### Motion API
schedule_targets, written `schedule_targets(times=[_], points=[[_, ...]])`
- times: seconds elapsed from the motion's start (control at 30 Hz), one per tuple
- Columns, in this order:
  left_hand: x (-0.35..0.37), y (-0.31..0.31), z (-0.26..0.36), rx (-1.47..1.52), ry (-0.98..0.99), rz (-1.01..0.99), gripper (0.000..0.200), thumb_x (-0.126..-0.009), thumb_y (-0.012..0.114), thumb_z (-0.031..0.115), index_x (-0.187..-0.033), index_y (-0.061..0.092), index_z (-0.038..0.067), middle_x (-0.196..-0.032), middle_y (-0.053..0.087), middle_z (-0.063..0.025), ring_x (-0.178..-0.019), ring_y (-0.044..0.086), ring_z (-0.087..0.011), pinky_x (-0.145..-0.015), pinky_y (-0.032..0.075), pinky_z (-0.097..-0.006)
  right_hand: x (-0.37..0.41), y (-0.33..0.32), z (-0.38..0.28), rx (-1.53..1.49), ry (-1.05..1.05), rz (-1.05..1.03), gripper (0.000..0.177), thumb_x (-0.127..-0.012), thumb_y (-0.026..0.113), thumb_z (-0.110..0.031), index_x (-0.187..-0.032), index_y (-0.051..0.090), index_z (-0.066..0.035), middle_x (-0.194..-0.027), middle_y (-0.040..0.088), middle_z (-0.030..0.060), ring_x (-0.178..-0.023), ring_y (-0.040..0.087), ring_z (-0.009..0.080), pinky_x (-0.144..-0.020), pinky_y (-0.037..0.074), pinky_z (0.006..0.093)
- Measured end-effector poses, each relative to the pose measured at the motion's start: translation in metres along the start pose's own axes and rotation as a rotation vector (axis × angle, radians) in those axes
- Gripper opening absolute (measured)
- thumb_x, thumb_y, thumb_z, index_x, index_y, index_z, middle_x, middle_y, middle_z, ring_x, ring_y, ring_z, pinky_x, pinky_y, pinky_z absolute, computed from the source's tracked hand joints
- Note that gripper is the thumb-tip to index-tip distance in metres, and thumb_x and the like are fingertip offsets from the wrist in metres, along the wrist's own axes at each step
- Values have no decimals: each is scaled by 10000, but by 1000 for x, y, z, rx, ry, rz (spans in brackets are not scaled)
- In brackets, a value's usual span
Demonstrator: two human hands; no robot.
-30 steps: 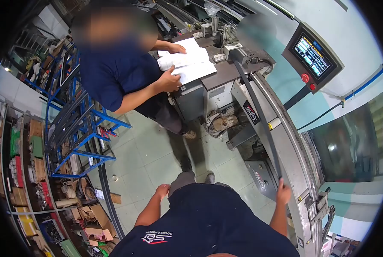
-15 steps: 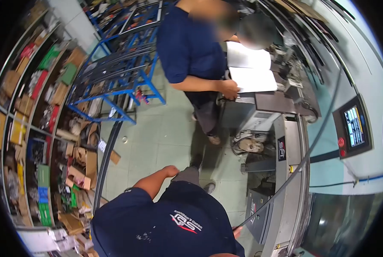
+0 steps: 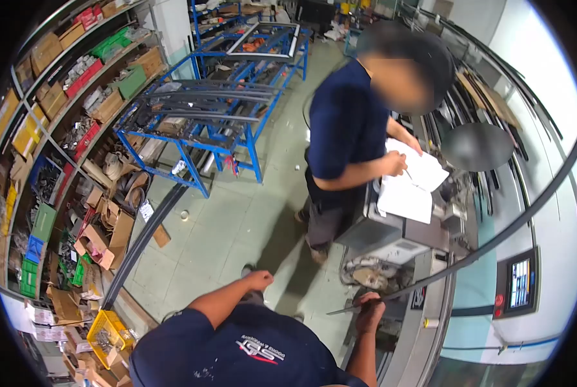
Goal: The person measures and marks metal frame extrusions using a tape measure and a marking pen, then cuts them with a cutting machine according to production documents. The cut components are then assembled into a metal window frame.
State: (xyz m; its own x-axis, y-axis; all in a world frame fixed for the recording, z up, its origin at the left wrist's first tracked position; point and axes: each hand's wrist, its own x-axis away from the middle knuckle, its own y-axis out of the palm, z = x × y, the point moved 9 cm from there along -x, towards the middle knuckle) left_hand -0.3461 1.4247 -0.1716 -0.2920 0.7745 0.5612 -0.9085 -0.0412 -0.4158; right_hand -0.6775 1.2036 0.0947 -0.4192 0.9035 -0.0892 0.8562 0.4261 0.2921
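At the lower middle, my left hand (image 3: 259, 280) hangs in front of my body over the floor, fingers curled in and nothing seen in it. Further right, my right hand (image 3: 370, 311) is raised and closed around a long dark flexible strip (image 3: 472, 258). One end of the strip sticks out left of this hand; the rest curves up to the upper right, passing in front of the machine. A co-worker (image 3: 346, 129) in a dark blue shirt stands ahead, both hands on an open book of white pages (image 3: 408, 193) on the machine top.
Curved shelves (image 3: 62, 135) with boxes and bins line the left. A blue metal rack (image 3: 253, 155) bears dark profiles. Long dark profiles (image 3: 153, 219) lie on the floor beside a yellow basket (image 3: 111, 332). A control panel with a screen (image 3: 519, 284) is at the right.
My right hand has come up into fuller view with the strip. The view has shifted, showing more of the room ahead. The co-worker's hands are now over the pages, one seemingly holding a pen.
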Motion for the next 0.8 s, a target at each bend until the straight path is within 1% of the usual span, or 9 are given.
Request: schedule_targets(times=[0.1,0.2,0.23,0.3,0.4,0.5,0.63,0.7,0.8], points=[[10,-30,-8,-62,25,-90,505,-988,676,482,-1332,687,113,-1297,729,-145,-1238,680,-303,-1036,529,-410,-48,118,43,-1,94,-247,642,-996,587,-652,-833,592,-31,-763,587,103,-706,574,226,-656,469,376],[38,-86,27,36,97,-30,617,-989,665,525,-1442,603,110,-1363,688,-191,-1289,654,-330,-1070,512,-432,-82,242,112,-168,207,-410,571,-1007,616,-589,-846,591,-41,-708,563,86,-631,545,198,-581,439,348],[45,-101,36,118,241,12,685,-1006,610,577,-1503,533,112,-1426,634,-234,-1344,608,-356,-1119,471,-437,-92,286,129,-243,259,-510,525,-1018,634,-541,-863,599,-41,-674,551,76,-598,535,186,-556,429,332],[46,-129,29,113,274,-19,653,-1050,518,555,-1534,504,117,-1473,593,-247,-1391,558,-369,-1160,425,-424,-107,384,99,-397,243,-512,516,-1026,626,-518,-842,581,-38,-628,514,63,-547,481,169,-512,387,331],[43,-184,-9,375,240,226,620,-1076,457,500,-1569,462,123,-1507,575,-208,-1425,521,-360,-1175,400,-398,-137,471,106,-393,293,-532,588,-1047,580,-555,-771,553,-36,-622,511,64,-542,486,168,-509,397,331],[54,-226,-54,322,39,150,588,-1079,443,451,-1570,459,127,-1519,574,-177,-1407,540,-348,-1155,418,-396,-160,539,88,-365,219,-652,631,-1062,543,-576,-741,545,-33,-611,509,73,-536,489,178,-506,396,337],[49,-244,-124,187,-69,256,489,-1091,481,465,-1373,657,106,-1301,717,-166,-1246,658,-357,-1053,504,-409,-197,596,85,-346,262,-639,648,-1090,497,-561,-709,530,-39,-569,495,93,-502,468,201,-485,375,347],[56,-258,-118,185,-12,360,414,-1091,538,400,-1274,711,71,-1212,748,-171,-1187,696,-324,-1003,529,-391,-222,615,97,-313,312,-602,640,-1101,480,-544,-705,527,-43,-556,489,91,-488,457,200,-486,375,344],[45,-276,-124,613,-2,582,360,-1093,557,326,-1080,716,4,-893,734,-109,-857,710,-235,-803,562,-378,-263,655,112,-306,363,-529,586,-1105,505,-500,-692,525,-85,-567,522,53,-507,487,151,-494,398,314]])
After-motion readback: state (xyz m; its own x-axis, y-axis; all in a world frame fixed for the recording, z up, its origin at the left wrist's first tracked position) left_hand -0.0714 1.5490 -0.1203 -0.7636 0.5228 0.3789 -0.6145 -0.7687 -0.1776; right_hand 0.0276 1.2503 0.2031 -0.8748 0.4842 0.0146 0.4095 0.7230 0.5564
